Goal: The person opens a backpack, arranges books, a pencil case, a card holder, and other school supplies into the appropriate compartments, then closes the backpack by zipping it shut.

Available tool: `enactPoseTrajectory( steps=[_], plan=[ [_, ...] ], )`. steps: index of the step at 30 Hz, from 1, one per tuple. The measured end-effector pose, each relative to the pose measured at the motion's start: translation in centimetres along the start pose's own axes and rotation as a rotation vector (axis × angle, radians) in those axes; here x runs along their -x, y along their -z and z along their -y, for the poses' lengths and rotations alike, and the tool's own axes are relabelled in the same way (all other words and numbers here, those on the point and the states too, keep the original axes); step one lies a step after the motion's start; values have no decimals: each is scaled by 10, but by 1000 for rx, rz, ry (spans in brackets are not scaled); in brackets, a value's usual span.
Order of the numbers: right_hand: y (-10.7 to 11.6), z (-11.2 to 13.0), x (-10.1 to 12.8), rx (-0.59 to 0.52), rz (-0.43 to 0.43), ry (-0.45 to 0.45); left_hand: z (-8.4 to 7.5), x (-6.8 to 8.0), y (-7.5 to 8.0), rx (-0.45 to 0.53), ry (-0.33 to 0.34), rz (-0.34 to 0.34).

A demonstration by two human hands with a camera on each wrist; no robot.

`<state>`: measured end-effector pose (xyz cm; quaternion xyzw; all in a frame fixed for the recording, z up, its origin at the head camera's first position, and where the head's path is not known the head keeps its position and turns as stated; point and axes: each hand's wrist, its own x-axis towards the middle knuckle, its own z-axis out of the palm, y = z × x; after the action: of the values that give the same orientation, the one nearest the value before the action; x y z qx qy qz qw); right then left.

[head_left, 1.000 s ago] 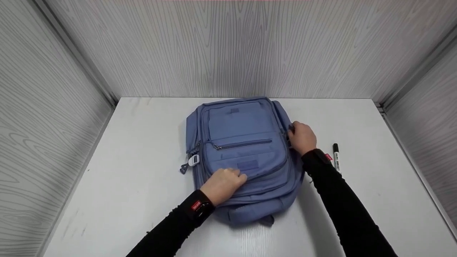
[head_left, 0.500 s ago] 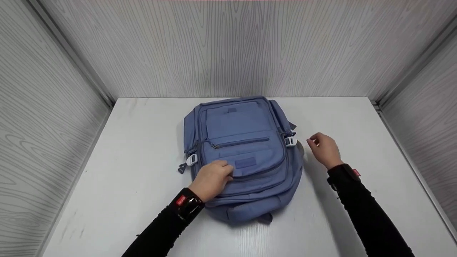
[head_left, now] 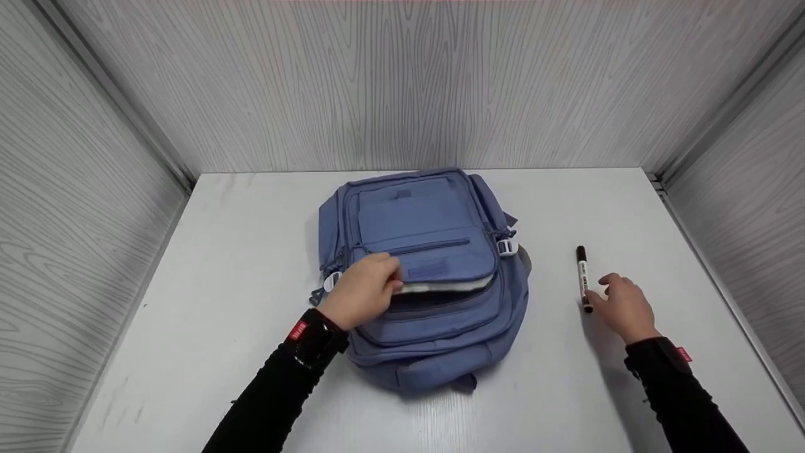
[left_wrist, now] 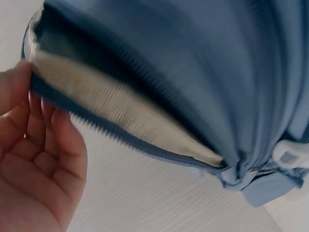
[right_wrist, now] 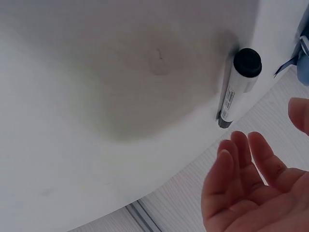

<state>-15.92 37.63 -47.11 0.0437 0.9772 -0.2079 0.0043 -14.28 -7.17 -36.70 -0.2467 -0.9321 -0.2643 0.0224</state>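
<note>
The right hand (head_left: 622,305) has left the backpack (head_left: 434,340) and now reaches, fingers spread, for the marker (head_left: 583,278) just beside it; the left hand (head_left: 361,290) has lifted and pinches the pocket flap (head_left: 434,251), so the pocket looks ready to take it.

Head cam sits high, looking forward and down over my whole table (head_left: 207,314), walls on three sides. Left wrist cam is very close, facing the backpack (left_wrist: 203,67) pocket opening past my left hand (left_wrist: 34,164); it shares that pocket with head view (head_left: 434,286). Right wrist cam is close too, facing the marker (right_wrist: 239,87) beyond my right hand (right_wrist: 256,193), also visible from head (head_left: 583,277).
</note>
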Motion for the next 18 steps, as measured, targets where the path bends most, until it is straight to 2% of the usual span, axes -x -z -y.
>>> enactPoseTrajectory(
  steps=[3, 6, 12, 15, 18],
  plan=[
    [-2, -5, 5, -1, 90, -46, -2, -8, 10, -43, -11, -117],
    [-5, -5, 7, 4, 139, -82, -4, -18, 20, -85, 7, -213],
    [-9, -5, 9, 12, 179, -140, 1, -39, 34, -54, 139, -329],
    [-12, -5, 10, 8, 170, -127, 7, -49, 37, -27, 193, -380],
    [-15, -6, 12, 0, 156, -112, 12, -55, 39, -6, 237, -397]
  ],
)
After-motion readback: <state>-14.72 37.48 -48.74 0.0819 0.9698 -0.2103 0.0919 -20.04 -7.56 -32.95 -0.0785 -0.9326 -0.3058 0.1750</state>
